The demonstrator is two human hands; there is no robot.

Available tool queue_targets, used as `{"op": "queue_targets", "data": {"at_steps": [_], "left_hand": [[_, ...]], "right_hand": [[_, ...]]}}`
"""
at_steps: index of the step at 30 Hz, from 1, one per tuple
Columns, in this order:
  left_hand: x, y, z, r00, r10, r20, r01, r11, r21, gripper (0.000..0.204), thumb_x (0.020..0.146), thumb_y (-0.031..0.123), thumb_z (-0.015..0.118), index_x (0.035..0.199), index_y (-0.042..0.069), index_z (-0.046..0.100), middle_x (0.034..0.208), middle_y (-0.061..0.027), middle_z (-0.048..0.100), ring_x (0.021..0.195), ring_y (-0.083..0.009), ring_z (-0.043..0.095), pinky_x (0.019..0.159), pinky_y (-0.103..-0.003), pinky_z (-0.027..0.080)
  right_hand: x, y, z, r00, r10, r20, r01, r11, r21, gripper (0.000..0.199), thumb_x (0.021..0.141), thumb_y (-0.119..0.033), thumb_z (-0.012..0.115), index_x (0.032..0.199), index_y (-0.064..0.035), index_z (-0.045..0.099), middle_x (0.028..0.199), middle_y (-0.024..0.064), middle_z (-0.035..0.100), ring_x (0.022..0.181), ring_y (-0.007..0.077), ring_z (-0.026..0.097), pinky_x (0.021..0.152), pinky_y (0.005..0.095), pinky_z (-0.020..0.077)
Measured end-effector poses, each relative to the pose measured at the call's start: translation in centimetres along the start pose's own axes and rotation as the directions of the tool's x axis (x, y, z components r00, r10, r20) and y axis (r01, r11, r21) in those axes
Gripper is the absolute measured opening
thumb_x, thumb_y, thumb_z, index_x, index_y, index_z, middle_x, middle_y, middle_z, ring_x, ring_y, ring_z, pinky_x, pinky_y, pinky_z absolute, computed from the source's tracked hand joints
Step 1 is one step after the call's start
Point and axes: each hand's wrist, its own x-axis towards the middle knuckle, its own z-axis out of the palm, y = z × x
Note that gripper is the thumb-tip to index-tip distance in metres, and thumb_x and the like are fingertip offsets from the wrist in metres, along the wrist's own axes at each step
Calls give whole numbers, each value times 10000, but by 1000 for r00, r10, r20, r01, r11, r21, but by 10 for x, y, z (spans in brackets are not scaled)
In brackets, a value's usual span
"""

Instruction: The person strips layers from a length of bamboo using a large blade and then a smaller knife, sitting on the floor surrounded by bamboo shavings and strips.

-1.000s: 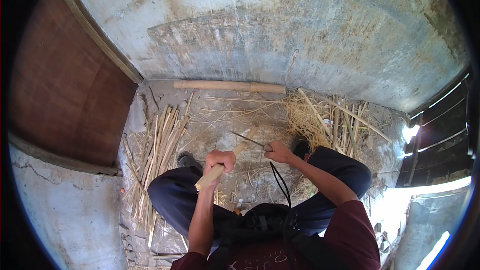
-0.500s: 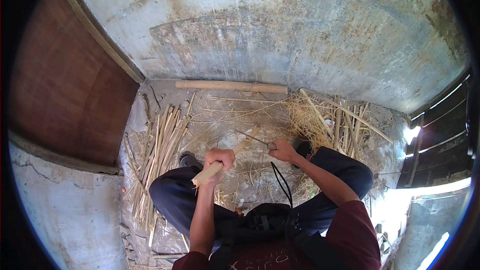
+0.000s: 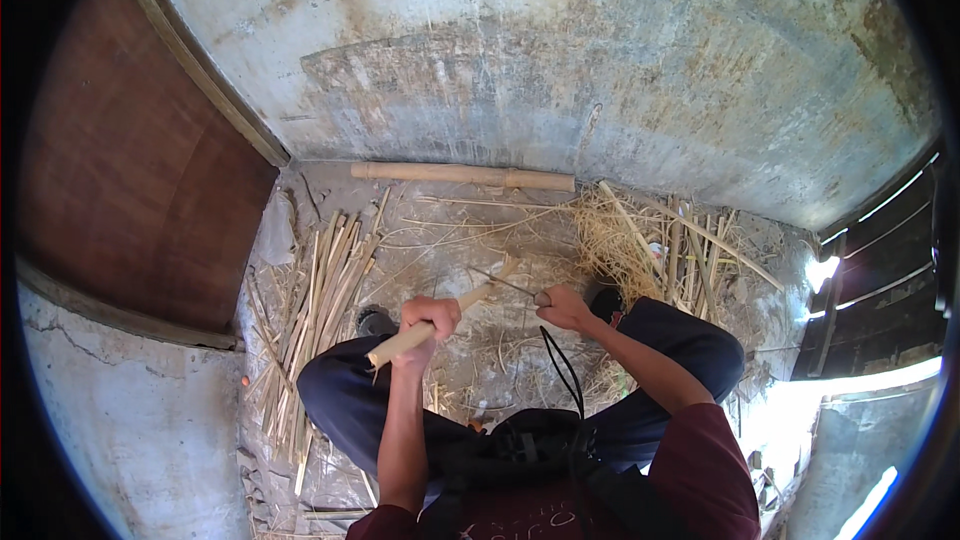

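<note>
Left hand gripped a pale round bamboo stick; right hand clasped a thin dark blade against it.

1. A rough outdoor work corner for splitting bamboo, set against a stained, weathered concrete wall.
2. The bare concrete floor is littered with a pile of split bamboo strips, a heap of fine shavings and a whole bamboo pole along the wall.
3. A brown wooden door stands at the left.
</note>
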Motion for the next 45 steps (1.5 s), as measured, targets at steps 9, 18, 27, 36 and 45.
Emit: {"op": "queue_targets", "data": {"at_steps": [9, 18, 27, 36, 45], "left_hand": [[-4, -4, -3, 977, -195, 89, 193, 981, 30, 864, 865, 879, 539, 555, 80, 426, 516, -16, 408, 485, -191, 367, 518, -359, 261], [8, 30, -15, 960, 223, -168, -248, 959, -141, 876, 847, 960, 443, 544, 139, 398, 480, 20, 336, 414, -154, 283, 489, -353, 250], [11, 157, -6, 844, 523, -122, -536, 812, -231, 818, 974, 826, 450, 475, 190, 319, 386, 69, 267, 313, -72, 232, 414, -268, 173], [-24, 190, -26, 748, 615, -249, -659, 642, -393, 682, 1073, 529, 546, 508, 215, 331, 405, 90, 255, 329, -32, 210, 411, -231, 133], [-40, 231, -27, 621, 737, -266, -754, 469, -460, 623, 1113, 298, 449, 503, 235, 343, 412, 114, 264, 350, -7, 198, 426, -221, 150]], "right_hand": [[-4, 36, 29, 980, -4, -200, 40, 984, 174, 263, 749, -216, 700, 772, 21, 588, 673, 207, 599, 613, 388, 537, 633, 486, 444], [2, 0, 12, 998, 52, 40, -60, 976, 208, 385, 798, -410, 758, 874, -37, 703, 701, 198, 628, 673, 365, 599, 689, 485, 470], [16, -98, -65, 920, -298, 255, -201, 199, 959, 299, 1020, -226, 704, 803, -107, 536, 523, -60, 367, 412, 61, 343, 430, 283, 275], [15, -165, -146, 928, 182, -324, 281, 226, 933, 252, 979, -184, 754, 859, -110, 545, 594, -52, 453, 454, 49, 398, 450, 276, 344], [5, -166, -168, 784, 387, -485, 345, 378, 859, 282, 970, -285, 780, 928, -74, 598, 673, -8, 528, 459, 71, 434, 467, 281, 404]]}}
